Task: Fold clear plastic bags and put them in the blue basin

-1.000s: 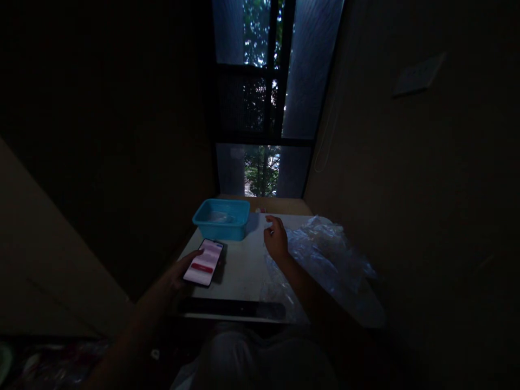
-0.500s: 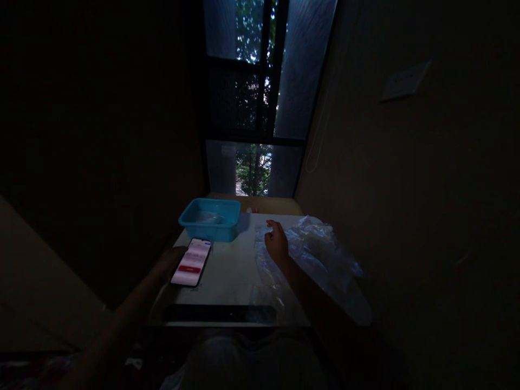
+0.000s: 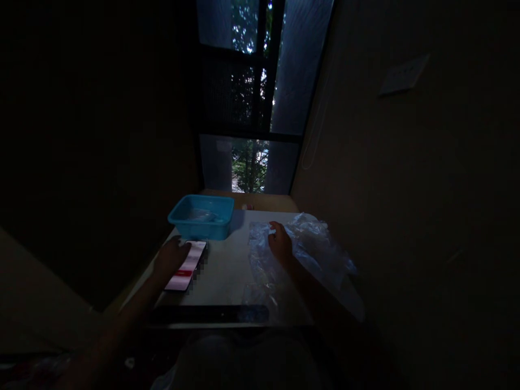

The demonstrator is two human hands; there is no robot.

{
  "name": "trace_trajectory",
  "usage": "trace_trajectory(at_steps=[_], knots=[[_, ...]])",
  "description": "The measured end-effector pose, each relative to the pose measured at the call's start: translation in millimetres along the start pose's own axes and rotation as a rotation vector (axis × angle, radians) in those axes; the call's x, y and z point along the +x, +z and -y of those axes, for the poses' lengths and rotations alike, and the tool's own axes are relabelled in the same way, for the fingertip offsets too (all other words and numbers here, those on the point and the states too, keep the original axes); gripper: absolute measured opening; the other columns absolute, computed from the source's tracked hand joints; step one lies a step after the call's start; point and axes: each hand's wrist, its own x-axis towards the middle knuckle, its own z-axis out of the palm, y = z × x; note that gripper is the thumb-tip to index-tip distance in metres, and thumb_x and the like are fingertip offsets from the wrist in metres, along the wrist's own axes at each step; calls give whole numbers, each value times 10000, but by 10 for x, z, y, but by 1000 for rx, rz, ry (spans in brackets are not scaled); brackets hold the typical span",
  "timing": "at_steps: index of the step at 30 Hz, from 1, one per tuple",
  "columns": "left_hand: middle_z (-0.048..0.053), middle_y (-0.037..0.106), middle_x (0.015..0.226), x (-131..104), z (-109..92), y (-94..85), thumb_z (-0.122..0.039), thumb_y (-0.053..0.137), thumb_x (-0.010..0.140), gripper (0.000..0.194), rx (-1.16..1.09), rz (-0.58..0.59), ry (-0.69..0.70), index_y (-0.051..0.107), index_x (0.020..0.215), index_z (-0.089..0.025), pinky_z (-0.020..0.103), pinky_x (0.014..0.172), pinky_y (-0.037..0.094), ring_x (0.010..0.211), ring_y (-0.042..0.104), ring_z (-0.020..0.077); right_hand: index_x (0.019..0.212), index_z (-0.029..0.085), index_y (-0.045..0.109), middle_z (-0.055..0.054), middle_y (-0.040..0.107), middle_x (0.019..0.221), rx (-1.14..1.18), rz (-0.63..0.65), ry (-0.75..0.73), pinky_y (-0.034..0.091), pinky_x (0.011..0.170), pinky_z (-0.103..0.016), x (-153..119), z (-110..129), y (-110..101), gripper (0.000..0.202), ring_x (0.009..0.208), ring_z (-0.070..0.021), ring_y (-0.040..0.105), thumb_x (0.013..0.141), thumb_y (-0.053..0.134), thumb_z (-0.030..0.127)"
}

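A lit phone (image 3: pixel 187 266) with a pink-white screen and a red bar is at the left of the white table (image 3: pixel 221 271). My left hand (image 3: pixel 171 255) is closed on its upper left edge, the thumb over the screen. On the right, my right hand (image 3: pixel 280 242) hovers with curled, parted fingers over crumpled clear plastic bags (image 3: pixel 317 244); nothing shows between its fingers. Behind the phone stands a blue basin (image 3: pixel 203 227) with clear plastic inside. The dim light hides fine detail.
A dark slot or bar (image 3: pixel 211 313) runs along the table's near edge. Behind the table are a wooden ledge (image 3: pixel 272 203) and a tall window (image 3: pixel 252 162). A wall (image 3: pixel 406 189) with a switch plate (image 3: pixel 404 76) rises on the right.
The view has shifted slightly. My left hand has moved up along the phone, its thumb now over the screen, and the phone is lower and more tilted. My right hand has barely moved.
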Motion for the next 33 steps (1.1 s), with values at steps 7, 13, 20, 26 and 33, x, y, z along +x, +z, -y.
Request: trace_trajectory(at_steps=[7, 13, 20, 26, 33], knots=[[115, 590, 1024, -276, -694, 366, -300, 357, 744, 375, -18, 84, 334, 556, 989, -98, 300, 844, 382, 963, 523, 205, 868, 156, 604, -60, 633, 852, -223, 115, -101, 346, 819, -299, -50, -237, -66, 303, 843, -168, 538, 679, 376, 92], [211, 356, 1261, -555, -726, 445, -416, 505, 655, 630, 276, -164, 384, 397, 1191, -102, 525, 896, 228, 1156, 295, 363, 926, 158, 588, -57, 620, 907, -253, 127, -155, 288, 855, -309, -152, -290, -70, 313, 898, -163, 517, 682, 400, 105], [157, 481, 1156, -494, -558, 424, -380, 422, 732, 451, 337, -20, 446, 457, 1120, -154, 428, 896, 259, 1060, 414, 275, 998, 173, 549, -61, 591, 1001, -311, 202, -95, 206, 921, -336, -87, -218, 65, 322, 966, -164, 485, 718, 395, 130], [232, 356, 1252, -479, -579, 419, -486, 450, 667, 661, 468, -111, 266, 381, 1198, -98, 543, 892, 165, 1130, 308, 380, 1095, 180, 494, -78, 531, 1110, -374, 237, -104, 222, 915, -334, -106, -169, 114, 368, 1032, -182, 442, 737, 412, 199], [151, 533, 1062, -462, -712, 429, -367, 385, 731, 384, 406, 44, 473, 534, 1017, -159, 548, 889, 144, 1015, 426, 303, 998, 183, 541, -91, 534, 1074, -486, 317, -68, 215, 904, -382, -174, -196, 169, 289, 1006, -199, 446, 752, 421, 278]])
